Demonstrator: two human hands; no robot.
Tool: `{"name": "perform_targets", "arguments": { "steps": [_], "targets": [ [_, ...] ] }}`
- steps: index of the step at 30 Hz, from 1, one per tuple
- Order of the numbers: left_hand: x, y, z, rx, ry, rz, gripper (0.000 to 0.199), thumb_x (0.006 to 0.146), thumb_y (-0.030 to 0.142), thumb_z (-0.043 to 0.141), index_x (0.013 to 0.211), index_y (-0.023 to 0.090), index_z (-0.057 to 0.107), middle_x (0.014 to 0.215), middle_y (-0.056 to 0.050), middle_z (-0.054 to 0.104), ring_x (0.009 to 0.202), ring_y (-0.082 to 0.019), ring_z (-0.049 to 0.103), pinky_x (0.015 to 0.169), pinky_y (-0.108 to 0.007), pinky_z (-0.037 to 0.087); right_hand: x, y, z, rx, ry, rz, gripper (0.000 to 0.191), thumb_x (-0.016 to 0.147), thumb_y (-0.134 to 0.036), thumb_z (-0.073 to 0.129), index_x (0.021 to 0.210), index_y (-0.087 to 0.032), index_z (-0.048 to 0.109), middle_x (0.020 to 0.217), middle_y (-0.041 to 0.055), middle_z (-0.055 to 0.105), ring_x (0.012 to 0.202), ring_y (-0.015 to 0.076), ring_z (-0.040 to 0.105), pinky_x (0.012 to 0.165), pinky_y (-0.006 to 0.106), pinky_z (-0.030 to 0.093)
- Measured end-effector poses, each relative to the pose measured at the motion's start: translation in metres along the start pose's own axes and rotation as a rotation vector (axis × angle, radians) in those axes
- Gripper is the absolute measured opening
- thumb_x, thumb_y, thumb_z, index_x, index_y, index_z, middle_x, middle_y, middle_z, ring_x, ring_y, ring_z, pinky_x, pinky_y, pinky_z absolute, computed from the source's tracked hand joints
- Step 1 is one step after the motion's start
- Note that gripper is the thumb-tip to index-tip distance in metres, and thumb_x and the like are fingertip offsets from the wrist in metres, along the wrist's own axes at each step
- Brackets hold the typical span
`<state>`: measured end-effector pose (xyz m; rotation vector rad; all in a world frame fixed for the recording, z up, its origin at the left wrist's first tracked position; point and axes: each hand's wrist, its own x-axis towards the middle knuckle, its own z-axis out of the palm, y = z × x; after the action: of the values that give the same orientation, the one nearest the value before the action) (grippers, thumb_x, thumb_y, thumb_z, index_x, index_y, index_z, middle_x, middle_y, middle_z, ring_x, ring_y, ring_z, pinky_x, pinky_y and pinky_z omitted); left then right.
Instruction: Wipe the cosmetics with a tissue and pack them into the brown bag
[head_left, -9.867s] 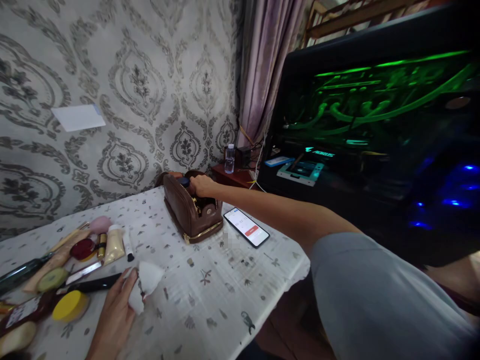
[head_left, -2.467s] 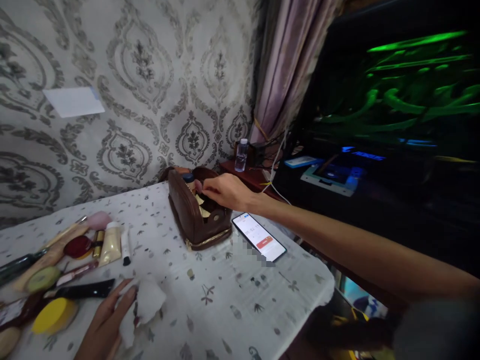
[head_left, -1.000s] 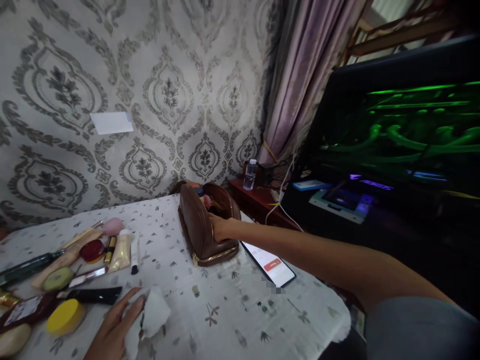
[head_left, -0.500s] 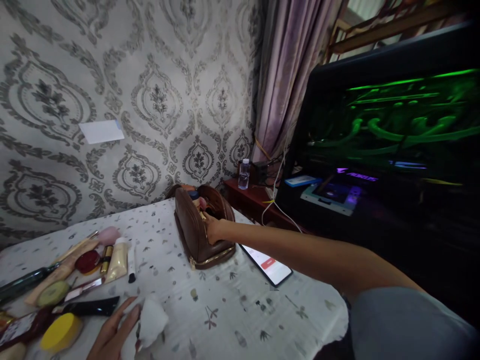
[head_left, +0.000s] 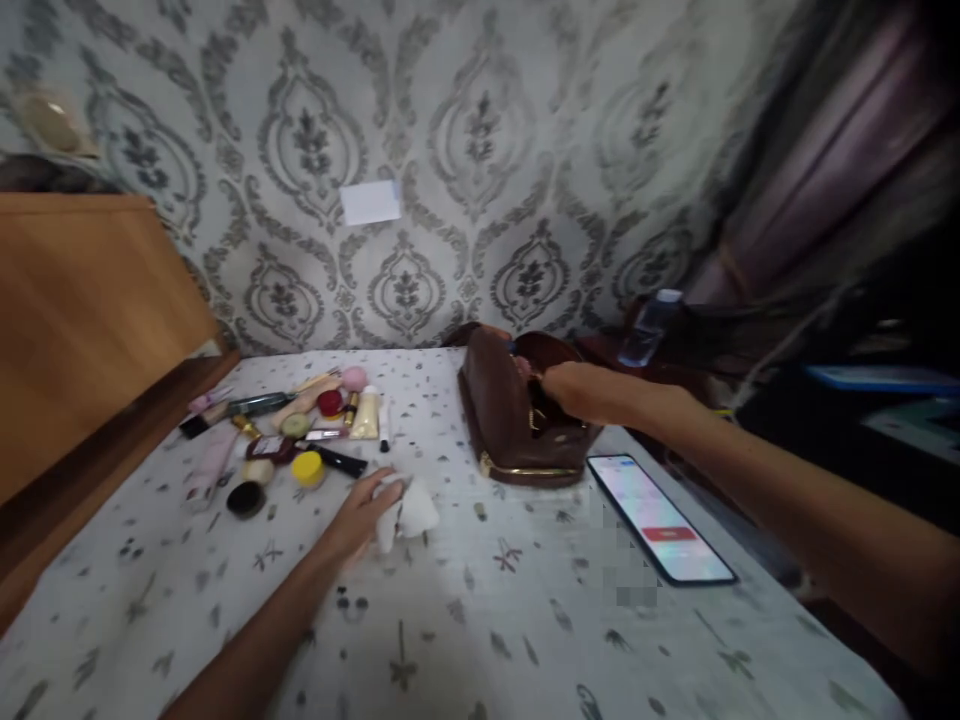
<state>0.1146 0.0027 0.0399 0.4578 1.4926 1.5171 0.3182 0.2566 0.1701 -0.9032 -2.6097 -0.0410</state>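
My left hand [head_left: 367,512] is low over the cloth, with a crumpled white tissue [head_left: 417,508] between its thumb and fingers. At the open top of a brown makeup bag [head_left: 496,405] is my right hand [head_left: 568,388]. Its fingers reach down inside, hidden from view. A pinkish item [head_left: 523,367] shows within the bag. Left of the tissue lie a black tube [head_left: 341,460], a yellow round jar [head_left: 307,469], a cream-coloured tube [head_left: 366,415] and a pink makeup sponge [head_left: 353,378].
A phone with a lit screen [head_left: 660,525] lies right of the bag, under my right forearm. Behind it stands a clear bottle [head_left: 649,328]. More cosmetics, including a dark round pot [head_left: 246,499], spread to the left, near a wooden panel [head_left: 90,330]. The patterned wall is behind.
My view has swung left and now takes in more of the table. My right hand stays at the bag's opening. My left hand remains at the tissue.
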Motion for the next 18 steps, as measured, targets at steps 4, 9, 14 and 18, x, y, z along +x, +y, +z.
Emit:
{"name": "perform_targets", "arguments": {
  "steps": [4,9,14,18],
  "targets": [
    [0.005,-0.008,-0.008,0.018,-0.110,0.094,0.066,0.062,0.058,0.081,0.109,0.016,0.064,0.077,0.001,0.063,0.064,-0.012,0.057,0.058,-0.022,0.044,-0.019,-0.038,-0.012,-0.159,0.080,-0.125,0.027,0.094,-0.020,0.043,0.076,-0.017,0.063,0.085,0.0149,0.066,0.078,0.0220,0.062,0.062,0.030,0.038],
    [0.006,-0.010,-0.009,0.064,-0.121,0.228,0.059,0.064,0.060,0.078,0.099,0.014,0.065,0.080,0.000,0.062,0.072,-0.013,0.056,0.065,-0.023,0.043,-0.054,-0.109,0.034,0.185,0.068,-0.175,0.037,0.097,-0.035,0.034,0.069,-0.020,0.051,0.071,0.0074,0.062,0.067,0.0178,0.056,0.063,0.028,0.035],
    [0.005,-0.006,-0.011,0.165,-0.124,0.342,0.053,0.071,0.061,0.071,0.095,0.015,0.064,0.080,-0.001,0.060,0.074,-0.014,0.054,0.067,-0.024,0.042,-0.062,-0.150,0.106,0.609,-0.064,0.044,0.044,0.093,-0.046,0.031,0.056,-0.023,0.036,0.051,0.0002,0.045,0.051,0.0152,0.044,0.054,0.028,0.030],
    [0.007,-0.008,-0.016,0.263,-0.147,0.397,0.047,0.078,0.059,0.065,0.096,0.015,0.064,0.082,-0.001,0.060,0.075,-0.015,0.054,0.068,-0.024,0.042,-0.061,-0.170,0.139,0.825,-0.009,0.147,0.043,0.087,-0.052,0.032,0.054,-0.024,0.034,0.050,-0.0007,0.041,0.052,0.0158,0.042,0.053,0.028,0.031]
  ]
}}
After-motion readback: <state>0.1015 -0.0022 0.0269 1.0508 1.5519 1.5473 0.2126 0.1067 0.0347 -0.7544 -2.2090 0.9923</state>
